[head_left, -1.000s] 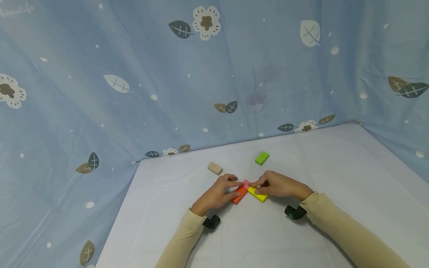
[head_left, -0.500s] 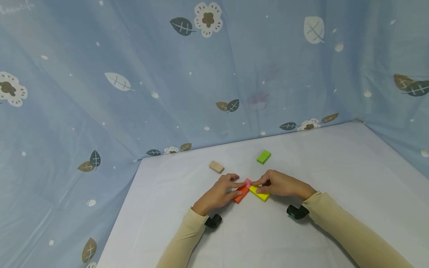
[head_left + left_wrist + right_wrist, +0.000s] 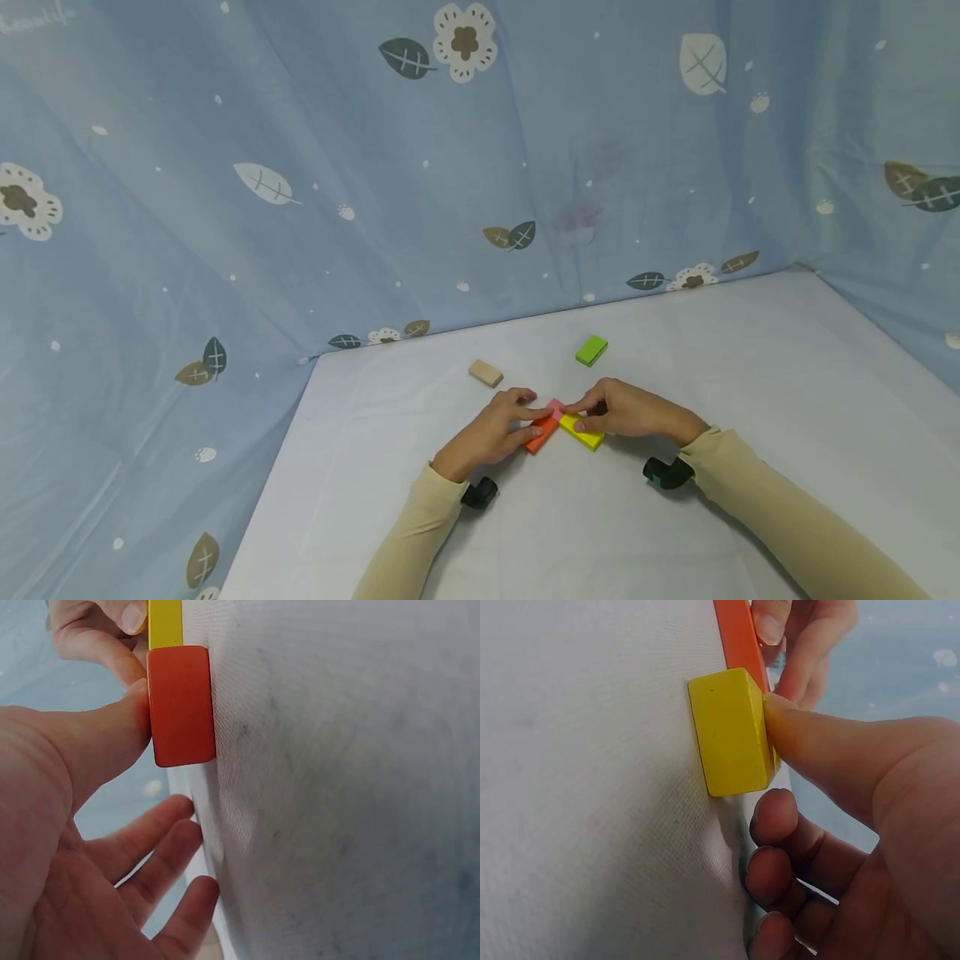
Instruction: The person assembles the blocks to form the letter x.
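An orange block (image 3: 545,432) and a yellow block (image 3: 591,439) lie flat on the white cloth, angled into a V. At their far meeting point is a pink block (image 3: 555,406), partly covered by fingertips. My left hand (image 3: 487,433) rests its thumb on top of the orange block and its index finger by the pink one; its other fingers spread loosely. From the other side, my right hand (image 3: 637,410) presses its thumb on the yellow block, index fingertip at the pink block. The right wrist view shows the yellow block's end (image 3: 724,735) and loosely bent fingers beside it.
Behind the hands lie a plain wooden block (image 3: 486,373) and a green block (image 3: 592,351). A white cloth (image 3: 570,533) covers the table, and a blue patterned curtain (image 3: 360,208) hangs along the back and sides. Black wrist cameras (image 3: 480,493) sit under both forearms.
The head view has shifted slightly. Both hands keep the same hold against the orange, yellow and pink blocks, with no visible movement of the blocks.
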A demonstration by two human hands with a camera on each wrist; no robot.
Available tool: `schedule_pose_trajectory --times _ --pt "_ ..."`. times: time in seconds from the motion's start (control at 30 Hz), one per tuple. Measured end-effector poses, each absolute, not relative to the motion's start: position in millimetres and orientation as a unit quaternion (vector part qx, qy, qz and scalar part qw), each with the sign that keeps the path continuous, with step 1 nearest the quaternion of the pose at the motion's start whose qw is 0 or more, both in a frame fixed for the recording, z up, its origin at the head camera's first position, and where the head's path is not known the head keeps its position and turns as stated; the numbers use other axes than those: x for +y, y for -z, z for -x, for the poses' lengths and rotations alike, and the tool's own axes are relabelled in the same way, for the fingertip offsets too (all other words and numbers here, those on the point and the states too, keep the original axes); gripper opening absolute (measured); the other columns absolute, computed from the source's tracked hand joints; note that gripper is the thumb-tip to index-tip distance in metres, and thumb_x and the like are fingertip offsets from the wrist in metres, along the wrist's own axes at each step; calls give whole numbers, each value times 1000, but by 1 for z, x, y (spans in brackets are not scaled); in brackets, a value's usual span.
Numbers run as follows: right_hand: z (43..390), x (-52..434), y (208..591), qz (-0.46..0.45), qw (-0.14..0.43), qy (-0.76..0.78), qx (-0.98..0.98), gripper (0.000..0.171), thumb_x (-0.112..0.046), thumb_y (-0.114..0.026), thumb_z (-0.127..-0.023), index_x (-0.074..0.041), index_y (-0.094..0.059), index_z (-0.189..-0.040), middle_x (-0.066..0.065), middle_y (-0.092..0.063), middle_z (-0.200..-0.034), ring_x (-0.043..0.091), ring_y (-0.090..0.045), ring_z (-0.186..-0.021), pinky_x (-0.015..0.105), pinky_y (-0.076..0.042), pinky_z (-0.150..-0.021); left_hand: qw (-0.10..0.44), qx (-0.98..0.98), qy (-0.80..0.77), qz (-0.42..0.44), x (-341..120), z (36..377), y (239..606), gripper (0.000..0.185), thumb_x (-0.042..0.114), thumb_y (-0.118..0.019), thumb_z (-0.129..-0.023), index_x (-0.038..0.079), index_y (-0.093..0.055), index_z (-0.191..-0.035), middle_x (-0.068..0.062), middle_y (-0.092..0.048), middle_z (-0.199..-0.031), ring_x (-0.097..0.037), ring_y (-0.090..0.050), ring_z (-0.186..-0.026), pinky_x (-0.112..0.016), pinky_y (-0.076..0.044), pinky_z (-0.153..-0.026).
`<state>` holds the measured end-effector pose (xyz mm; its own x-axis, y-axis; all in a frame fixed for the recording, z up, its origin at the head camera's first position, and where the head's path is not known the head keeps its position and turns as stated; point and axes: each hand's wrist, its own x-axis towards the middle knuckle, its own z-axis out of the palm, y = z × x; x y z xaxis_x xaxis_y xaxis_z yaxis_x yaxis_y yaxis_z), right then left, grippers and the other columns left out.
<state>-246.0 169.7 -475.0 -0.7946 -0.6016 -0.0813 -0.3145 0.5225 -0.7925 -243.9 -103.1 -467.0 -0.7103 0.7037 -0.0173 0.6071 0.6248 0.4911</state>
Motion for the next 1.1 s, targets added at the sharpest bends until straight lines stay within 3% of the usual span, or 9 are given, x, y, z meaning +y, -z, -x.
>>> schedule_pose_trajectory --times 0.37,0.53,0.7,0.97,1.1 --pt "248 172 463 267 138 411 861 42 -29 -73 -97 -14 -70 -136 -7 -39 -66 10 -44 -63 20 -33 -56 104 900 -232 -355 -104 243 463 40 20 -66 -102 18 -63 -142 -14 -53 -150 -32 -50 -137 -50 -43 -116" --pt "251 180 449 253 99 419 867 41 -27 -72 -98 -12 -69 -136 -4 -49 -69 11 -47 -63 21 -35 -56 105 902 -230 -351 -104 243 462 40 20 -66 -102 18 -64 -142 -14 -53 -151 -32 -50 -137 -49 -42 -117" --pt "251 194 438 241 72 415 874 39 -26 -72 -98 -9 -71 -133 4 -66 -83 11 -54 -73 22 -43 -62 113 903 -233 -344 -104 244 465 40 21 -66 -103 19 -63 -142 -13 -52 -152 -30 -49 -138 -48 -42 -118" --pt "253 221 424 221 12 418 881 39 -22 -73 -98 -6 -70 -133 1 -67 -89 11 -57 -77 25 -47 -63 113 902 -232 -347 -103 242 467 40 21 -65 -103 18 -63 -142 -12 -52 -153 -29 -49 -138 -45 -42 -118" --pt "260 231 417 220 3 407 887 41 -23 -73 -98 -7 -68 -135 2 -70 -98 12 -60 -87 24 -51 -70 115 903 -233 -343 -102 240 465 40 21 -66 -102 18 -64 -142 -12 -52 -152 -29 -49 -138 -45 -42 -118"
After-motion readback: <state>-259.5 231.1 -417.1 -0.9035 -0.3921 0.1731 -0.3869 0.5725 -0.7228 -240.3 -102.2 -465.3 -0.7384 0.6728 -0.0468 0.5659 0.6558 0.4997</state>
